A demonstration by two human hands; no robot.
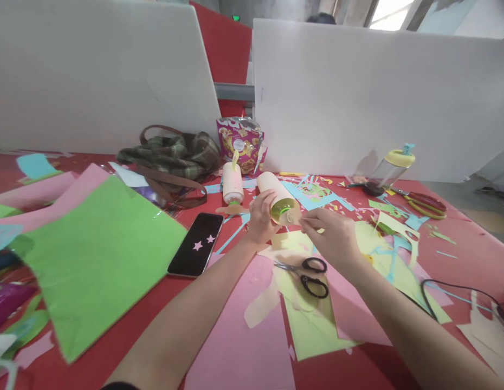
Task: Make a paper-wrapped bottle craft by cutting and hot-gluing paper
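Note:
My left hand (pixel 261 219) is wrapped round a cylinder covered in cream paper (pixel 271 186), which lies tilted with its green-rimmed end towards me. At that end, the fingertips of my right hand (pixel 331 233) are pinched on a small pale paper piece (pixel 291 218); its exact shape is hard to make out. A second cream-wrapped cylinder (pixel 233 183) stands just left, with a yellow strip on top and a tan paper piece at its base. Below my hands, black-handled scissors (pixel 304 267) rest on yellow paper (pixel 312 330) and pink paper (pixel 239 346).
Left of my forearm lie a phone (pixel 196 245) with pink stars and a green sheet (pixel 101 254). Behind are a plaid bag (pixel 174 154) and a snack packet (pixel 241 143). At right are a clear bottle (pixel 386 172), red-handled scissors (pixel 426 203), a black cable (pixel 451 283) and paper scraps.

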